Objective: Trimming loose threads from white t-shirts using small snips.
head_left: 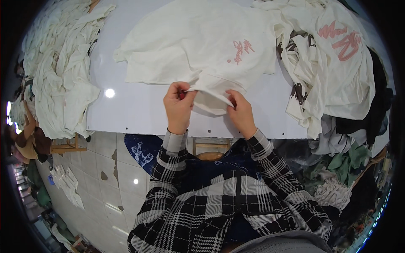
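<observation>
A white T-shirt (164, 38) with pink script print lies spread on the white table before me. Its near edge, which looks like the neckline, is lifted and stretched between my two hands. My left hand (179, 107) pinches one side of this edge. A small red object (182, 95) shows between its fingers; most of it is hidden, so I cannot make out its kind. My right hand (241, 110) pinches the other side of the edge between thumb and fingers. Between the hands the cloth sags into an open loop.
A heap of white garments (63, 80) covers the table's left end. At the right lies a pile of white shirts (337, 71) with pink and dark prints, over black cloth. The table's front edge (168, 134) runs just past my wrists. Green and grey cloth (337, 181) is heaped low at the right.
</observation>
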Available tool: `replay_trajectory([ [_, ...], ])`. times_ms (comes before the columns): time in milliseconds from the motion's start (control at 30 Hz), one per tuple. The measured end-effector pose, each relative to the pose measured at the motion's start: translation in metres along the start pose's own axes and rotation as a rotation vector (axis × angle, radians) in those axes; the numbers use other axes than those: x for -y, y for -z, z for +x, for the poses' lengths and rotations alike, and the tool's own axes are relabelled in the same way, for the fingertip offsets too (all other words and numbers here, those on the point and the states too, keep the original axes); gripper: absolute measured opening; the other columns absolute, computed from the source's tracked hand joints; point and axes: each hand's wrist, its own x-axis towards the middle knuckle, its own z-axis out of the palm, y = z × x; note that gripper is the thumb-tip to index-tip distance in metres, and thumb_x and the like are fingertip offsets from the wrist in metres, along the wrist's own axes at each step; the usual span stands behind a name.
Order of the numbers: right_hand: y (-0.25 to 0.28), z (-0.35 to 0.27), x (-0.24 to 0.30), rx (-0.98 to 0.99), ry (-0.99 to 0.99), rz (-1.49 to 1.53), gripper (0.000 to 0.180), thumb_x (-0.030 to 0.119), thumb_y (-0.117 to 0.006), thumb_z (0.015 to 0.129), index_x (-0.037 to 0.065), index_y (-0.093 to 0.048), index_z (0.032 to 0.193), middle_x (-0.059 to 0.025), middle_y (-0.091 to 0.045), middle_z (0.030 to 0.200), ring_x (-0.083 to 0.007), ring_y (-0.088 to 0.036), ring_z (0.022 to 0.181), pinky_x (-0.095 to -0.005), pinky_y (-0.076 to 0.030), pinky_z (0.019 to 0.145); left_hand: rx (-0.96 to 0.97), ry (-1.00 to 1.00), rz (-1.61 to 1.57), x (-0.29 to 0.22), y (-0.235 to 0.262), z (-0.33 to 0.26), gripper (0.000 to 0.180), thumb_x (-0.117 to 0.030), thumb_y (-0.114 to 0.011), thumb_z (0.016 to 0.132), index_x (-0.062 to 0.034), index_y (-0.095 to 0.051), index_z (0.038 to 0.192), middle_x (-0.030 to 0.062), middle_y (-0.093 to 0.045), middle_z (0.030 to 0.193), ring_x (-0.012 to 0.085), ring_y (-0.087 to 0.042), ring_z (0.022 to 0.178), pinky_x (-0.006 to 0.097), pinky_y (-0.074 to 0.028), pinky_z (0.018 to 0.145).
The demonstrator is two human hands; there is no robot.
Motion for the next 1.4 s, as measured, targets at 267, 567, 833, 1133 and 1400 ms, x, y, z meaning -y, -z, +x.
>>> replay_trajectory([
  [267,0.026,-0.026,0.005,-0.443,0.148,-0.077,0.028,-0.008,-0.055,0.066,0.002,-0.060,0.093,-0.0089,-0.056,0.086,-0.0173,-0.056,0.068,-0.0255,-0.046,0.060,-0.212,0.072,0.034,0.022,0.013,-0.003,0.018,0.008,-0.058,0.074,-0.0031,-0.048,0.085,-0.0002,-0.046,0.070,0.0048,-0.041,0.047,0.019,-0.030,0.039],
  [567,0.092,-0.061,-0.020,-0.886,0.163,-0.219,0.023,-0.012,-0.048,0.071,0.003,-0.057,0.085,-0.0069,-0.058,0.090,-0.0177,-0.055,0.086,-0.0267,-0.044,0.074,0.397,0.138,0.351,0.026,0.032,-0.043,0.014,0.006,-0.053,0.079,-0.0040,-0.054,0.089,0.0019,-0.056,0.084,0.0071,-0.053,0.066,0.020,-0.045,0.060],
  [833,0.163,-0.053,-0.049,-0.830,-0.053,-0.324,0.036,0.001,-0.051,0.080,0.001,-0.050,0.116,-0.0139,-0.043,0.124,-0.0239,-0.043,0.115,-0.0335,-0.034,0.096,-0.342,0.165,0.462,0.001,0.124,-0.010,0.029,-0.014,-0.063,0.081,0.0015,-0.057,0.105,0.0018,-0.057,0.082,0.0059,-0.050,0.066,0.020,-0.042,0.054],
  [1133,0.047,-0.070,0.006,-0.502,0.023,-0.021,0.020,-0.005,-0.050,0.080,0.001,-0.058,0.097,-0.0124,-0.050,0.114,-0.0245,-0.047,0.109,-0.0316,-0.034,0.095,-0.158,0.072,0.965,0.022,0.089,0.026,0.033,-0.024,-0.066,0.077,0.0068,-0.057,0.086,0.0117,-0.058,0.069,0.0196,-0.055,0.064,0.032,-0.045,0.062],
  [1400,0.013,-0.068,0.039,0.081,-0.489,0.870,0.018,0.008,-0.050,0.089,-0.001,-0.058,0.102,-0.0088,-0.060,0.100,-0.0179,-0.058,0.090,-0.0265,-0.045,0.082,0.114,0.254,0.344,0.002,0.047,-0.025,0.017,-0.011,-0.065,0.078,-0.0054,-0.051,0.072,-0.0005,-0.050,0.059,0.0056,-0.045,0.050,0.020,-0.036,0.045],
])
